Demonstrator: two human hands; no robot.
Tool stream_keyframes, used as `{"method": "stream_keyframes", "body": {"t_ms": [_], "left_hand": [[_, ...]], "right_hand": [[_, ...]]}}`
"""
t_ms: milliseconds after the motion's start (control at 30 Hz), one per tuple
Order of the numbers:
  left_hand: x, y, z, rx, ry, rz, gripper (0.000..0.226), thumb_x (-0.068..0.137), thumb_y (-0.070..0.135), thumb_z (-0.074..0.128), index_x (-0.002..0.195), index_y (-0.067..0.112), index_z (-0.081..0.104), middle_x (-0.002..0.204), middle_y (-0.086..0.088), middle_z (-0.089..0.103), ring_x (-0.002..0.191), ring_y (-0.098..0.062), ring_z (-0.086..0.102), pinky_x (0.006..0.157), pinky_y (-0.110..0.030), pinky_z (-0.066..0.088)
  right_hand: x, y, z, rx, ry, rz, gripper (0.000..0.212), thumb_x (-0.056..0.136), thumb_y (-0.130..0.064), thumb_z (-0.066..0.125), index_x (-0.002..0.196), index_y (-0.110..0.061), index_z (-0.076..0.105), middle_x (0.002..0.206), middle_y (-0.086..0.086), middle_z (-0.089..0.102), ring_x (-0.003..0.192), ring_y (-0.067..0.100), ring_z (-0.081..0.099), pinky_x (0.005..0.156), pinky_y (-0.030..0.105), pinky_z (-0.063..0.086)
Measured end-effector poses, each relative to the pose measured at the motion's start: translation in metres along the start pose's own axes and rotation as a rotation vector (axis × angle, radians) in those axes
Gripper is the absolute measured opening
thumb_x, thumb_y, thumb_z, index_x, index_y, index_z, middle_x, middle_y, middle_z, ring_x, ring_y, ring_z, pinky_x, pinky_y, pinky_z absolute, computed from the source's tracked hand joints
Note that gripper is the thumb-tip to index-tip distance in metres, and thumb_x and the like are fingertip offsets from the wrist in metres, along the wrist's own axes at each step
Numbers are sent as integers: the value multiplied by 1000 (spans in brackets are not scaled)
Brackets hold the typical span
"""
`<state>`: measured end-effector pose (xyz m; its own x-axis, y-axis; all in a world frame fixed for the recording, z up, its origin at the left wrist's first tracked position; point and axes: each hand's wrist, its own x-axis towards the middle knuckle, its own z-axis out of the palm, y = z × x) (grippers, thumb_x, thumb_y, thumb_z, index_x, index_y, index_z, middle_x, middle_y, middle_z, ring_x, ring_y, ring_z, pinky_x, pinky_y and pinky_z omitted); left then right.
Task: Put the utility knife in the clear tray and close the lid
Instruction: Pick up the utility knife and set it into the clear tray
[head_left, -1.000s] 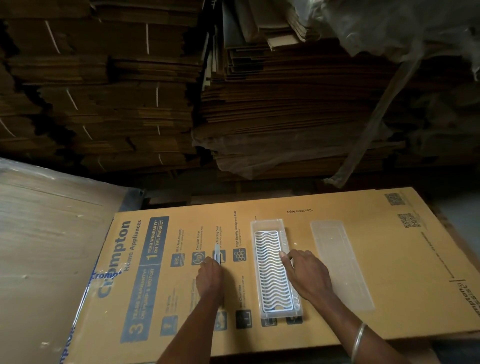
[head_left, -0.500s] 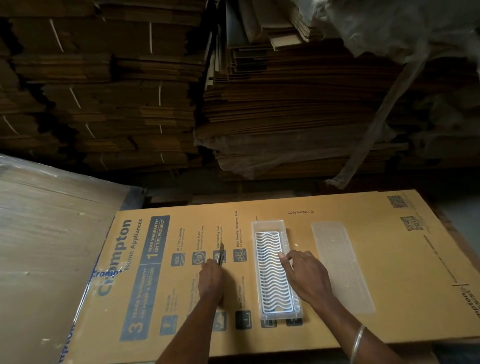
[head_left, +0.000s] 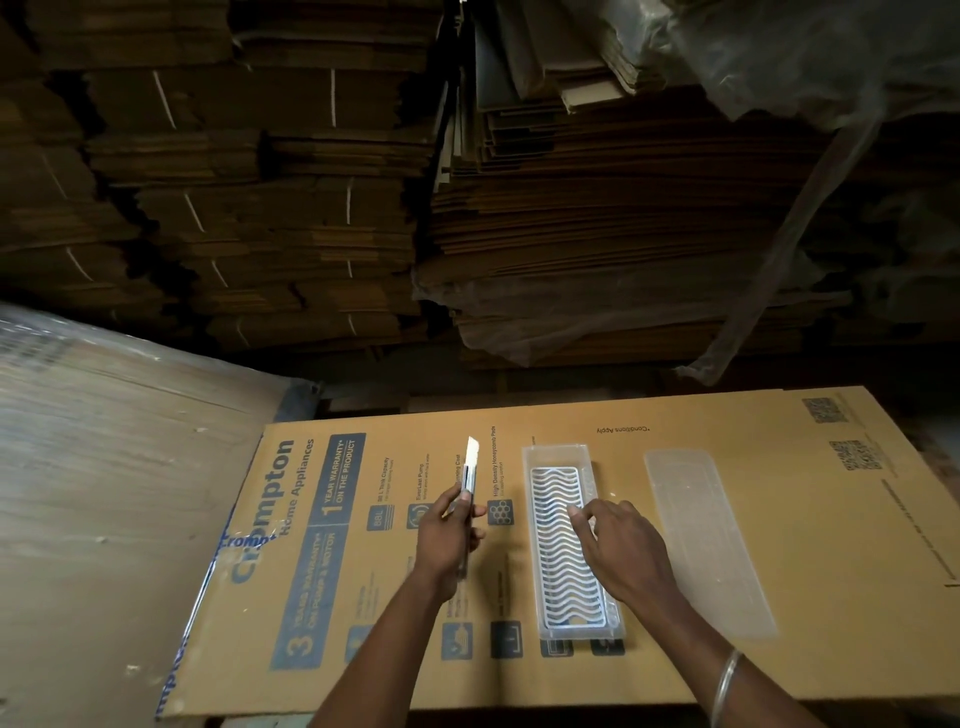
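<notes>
In the head view, the left hand (head_left: 448, 540) grips the slim silver utility knife (head_left: 469, 480), blade tip pointing far, just left of the clear rectangular plastic tray (head_left: 586, 457), where the right hand (head_left: 621, 551) rests loosely, grasping nothing. The knife should probably go in lengthwise on the white wavy insert (head_left: 555, 540), blade retracted first, before the frosted lid (head_left: 706, 540) on the right is fetched.

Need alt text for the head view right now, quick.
Left hand holds the utility knife with its blade extended, left of the open clear tray; right hand rests on the tray, lid lying to its right.

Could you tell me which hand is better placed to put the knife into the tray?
Left: the left hand already grips the silver utility knife beside the clear plastic tray; the right hand rests on that tray.
</notes>
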<state>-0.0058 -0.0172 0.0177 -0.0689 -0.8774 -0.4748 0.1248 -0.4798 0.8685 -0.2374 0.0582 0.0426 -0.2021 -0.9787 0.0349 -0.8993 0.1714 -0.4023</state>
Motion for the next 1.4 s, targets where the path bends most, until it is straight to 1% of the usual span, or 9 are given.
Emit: {"method": "stream_keyframes", "body": {"t_ms": [233,467,667,767,867,1033,1200,1300,1400], "left_hand": [[-15,10,7,18,-68,-22,53,106,9,49,156,15,35,101,-11,72,64,-16,55,60,-27,50],[-19,13,9,11,-90,-43,50,105,0,46,152,16,44,109,-13,70,70,-19,53,69,-36,43],[-23,18,10,-19,-106,-50,62,102,-12,42,157,17,36,126,-11,69,79,-22,53,83,-39,43],[-24,19,10,-22,-126,-62,68,99,-18,43,157,17,36,129,-8,67,90,-24,55,83,-37,44],[-26,20,12,-58,-141,-81,71,97,-21,42,157,16,36,129,-5,68,102,-25,60,83,-31,51],[-25,21,15,-156,-127,-111,63,99,-13,48,154,14,38,133,-14,67,92,-22,60,89,-37,49],[-27,20,26,-244,-102,-154,24,106,4,45,127,10,55,108,-19,68,91,-27,62,89,-36,51],[-25,17,31,-168,-104,-148,20,106,4,46,122,4,59,95,-18,66,90,-27,66,85,-34,54],[-22,13,36,-20,-136,-147,21,104,4,52,123,0,60,75,-4,68,62,-12,67,69,-25,57]], "right_hand": [[1,-2,5,7,14,-25,63,99,-63,15,87,-25,63,81,-5,69,86,21,60,85,38,48],[3,1,8,0,0,-9,71,99,-67,9,90,-24,64,83,-4,70,90,23,60,89,40,50],[1,-2,0,25,27,-20,68,99,-64,12,88,-22,64,82,-3,68,86,22,59,80,39,47],[1,0,1,19,26,-14,70,99,-66,10,91,-23,65,84,-4,68,88,21,56,71,38,47],[1,1,1,22,23,-3,74,97,-68,7,93,-23,66,87,-5,70,89,19,55,73,39,48],[-1,3,-2,21,29,4,75,97,-68,7,97,-23,68,91,-5,71,92,19,56,74,39,48],[-4,6,-4,35,33,20,78,95,-71,5,95,-23,67,89,-6,70,93,19,56,75,39,48],[-6,10,-5,34,35,31,77,95,-70,6,95,-23,67,90,-6,70,92,18,56,75,38,49],[-10,15,-7,29,37,46,77,95,-70,6,96,-24,67,88,-6,70,90,18,55,73,38,48]]}}
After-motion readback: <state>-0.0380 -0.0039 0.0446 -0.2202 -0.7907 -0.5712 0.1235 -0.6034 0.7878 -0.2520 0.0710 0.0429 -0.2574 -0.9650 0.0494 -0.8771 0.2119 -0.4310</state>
